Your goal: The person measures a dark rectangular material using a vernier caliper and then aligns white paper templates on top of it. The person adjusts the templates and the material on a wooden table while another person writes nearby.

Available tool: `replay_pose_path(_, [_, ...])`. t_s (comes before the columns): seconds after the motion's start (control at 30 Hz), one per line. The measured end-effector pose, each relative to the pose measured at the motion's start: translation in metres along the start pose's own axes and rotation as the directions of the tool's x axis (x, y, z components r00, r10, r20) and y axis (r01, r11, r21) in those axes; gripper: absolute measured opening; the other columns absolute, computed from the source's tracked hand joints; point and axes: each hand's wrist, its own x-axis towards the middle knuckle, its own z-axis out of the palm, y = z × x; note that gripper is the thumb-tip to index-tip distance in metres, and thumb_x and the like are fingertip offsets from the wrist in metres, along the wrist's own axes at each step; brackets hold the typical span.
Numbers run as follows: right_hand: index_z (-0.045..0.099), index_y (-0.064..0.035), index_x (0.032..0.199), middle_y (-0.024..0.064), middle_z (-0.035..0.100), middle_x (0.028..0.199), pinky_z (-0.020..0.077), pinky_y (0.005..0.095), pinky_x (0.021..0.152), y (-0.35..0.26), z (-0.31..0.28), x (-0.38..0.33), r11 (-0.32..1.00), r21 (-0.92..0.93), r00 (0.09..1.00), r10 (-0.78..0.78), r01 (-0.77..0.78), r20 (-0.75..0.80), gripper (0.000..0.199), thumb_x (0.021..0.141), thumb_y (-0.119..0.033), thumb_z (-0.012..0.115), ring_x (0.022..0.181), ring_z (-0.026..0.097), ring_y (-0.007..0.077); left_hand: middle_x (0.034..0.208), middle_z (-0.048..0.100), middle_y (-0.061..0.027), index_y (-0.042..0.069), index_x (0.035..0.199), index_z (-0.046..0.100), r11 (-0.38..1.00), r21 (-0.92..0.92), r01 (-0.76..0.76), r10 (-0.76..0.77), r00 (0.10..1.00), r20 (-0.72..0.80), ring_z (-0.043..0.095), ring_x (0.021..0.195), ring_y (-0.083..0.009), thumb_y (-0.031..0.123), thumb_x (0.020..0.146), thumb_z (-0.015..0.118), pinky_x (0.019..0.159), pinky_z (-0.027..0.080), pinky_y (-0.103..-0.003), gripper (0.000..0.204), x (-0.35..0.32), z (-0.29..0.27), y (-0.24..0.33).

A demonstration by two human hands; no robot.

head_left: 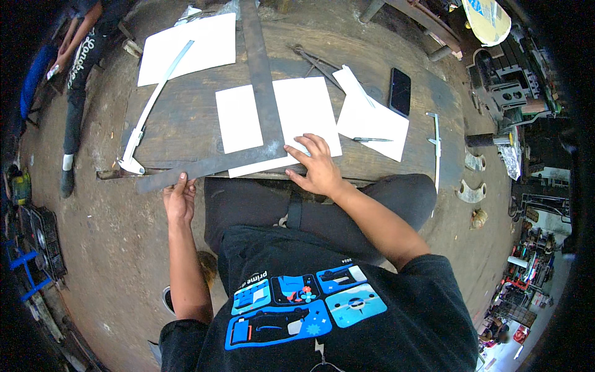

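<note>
A large dark metal L-shaped square [263, 93] lies over a sheet of white paper [307, 102] at the table's near edge. Its long arm runs away from me, and its shorter arm reaches left past the edge. My left hand [180, 197] grips the end of that shorter arm, thumb on top and fingers beneath. Beside the square's corner, my right hand [319, 167] rests on the paper with its fingers spread, holding nothing. A smaller white sheet [238, 118] lies left of the long arm. Farther left is a big vernier caliper [149, 108], its tip on another sheet [207, 46].
The wooden table [186, 118] also bears metal dividers [317, 62], folded paper [378, 121], a pen [372, 139], a black phone [400, 92] and a second vernier caliper [436, 142] on the right. Another person [80, 74] is at the far left. Machine parts [508, 93] stand at right.
</note>
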Motion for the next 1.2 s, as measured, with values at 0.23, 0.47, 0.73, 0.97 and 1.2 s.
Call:
replay_pose_path(0.23, [0.063,-0.0164,0.138,0.0160,0.050,0.142,0.0331,0.0550,0.118,0.001,0.000,-0.001,1.000,-0.005,1.000,-0.002,0.002,0.004,0.056,0.087,-0.036,0.076,0.139,0.039,0.0392,0.101,0.073,-0.0069,0.005,0.117,0.063,1.000,-0.006,0.012,-0.012,0.999,0.040,0.073,0.082,-0.0180,0.003,0.097,0.069,0.061,0.055,-0.024,0.021,0.006,-0.008,-0.003])
replay_pose_path(0.47, [0.062,-0.0168,0.139,0.0161,0.049,0.142,0.0328,0.0556,0.118,0.000,0.001,-0.001,1.000,-0.021,1.000,0.011,-0.010,0.020,0.057,0.087,-0.036,0.076,0.140,0.038,0.0395,0.099,0.072,-0.0055,0.007,0.114,0.063,1.000,-0.022,0.006,-0.006,1.000,0.022,0.073,0.080,-0.0179,0.003,0.097,0.070,0.060,0.055,-0.024,0.019,0.008,-0.010,-0.005])
replay_pose_path(0.73, [0.062,-0.0166,0.139,0.0157,0.048,0.143,0.0321,0.0553,0.119,-0.001,0.001,-0.001,1.000,-0.008,1.000,0.016,-0.016,0.015,0.057,0.087,-0.036,0.077,0.141,0.038,0.0389,0.101,0.071,-0.0067,0.005,0.113,0.062,1.000,-0.003,0.012,-0.012,1.000,-0.008,0.072,0.081,-0.0180,0.004,0.097,0.070,0.061,0.055,-0.025,0.018,0.003,-0.002,-0.002])
replay_pose_path(0.97, [0.062,-0.0153,0.139,0.0155,0.051,0.141,0.0316,0.0542,0.119,-0.001,-0.001,-0.002,0.999,0.033,1.000,0.019,-0.019,-0.002,0.059,0.086,-0.035,0.076,0.139,0.040,0.0385,0.104,0.063,-0.0116,0.001,0.112,0.056,0.975,0.208,0.082,0.016,0.902,-0.432,0.067,0.091,-0.0203,0.016,0.099,0.070,0.070,0.055,-0.031,0.024,-0.022,0.017,0.007])
replay_pose_path(1.2, [0.055,-0.0105,0.145,0.0172,0.059,0.130,0.0379,0.0536,0.112,-0.017,-0.020,0.019,0.983,0.007,0.979,0.183,-0.184,0.095,0.067,0.087,-0.038,0.074,0.130,0.050,0.0382,0.113,0.062,-0.0156,0.003,0.123,0.068,0.283,0.844,-0.455,0.579,0.783,0.228,0.060,0.102,-0.0281,0.016,0.094,0.070,0.090,0.049,-0.038,0.032,-0.056,0.069,0.009])
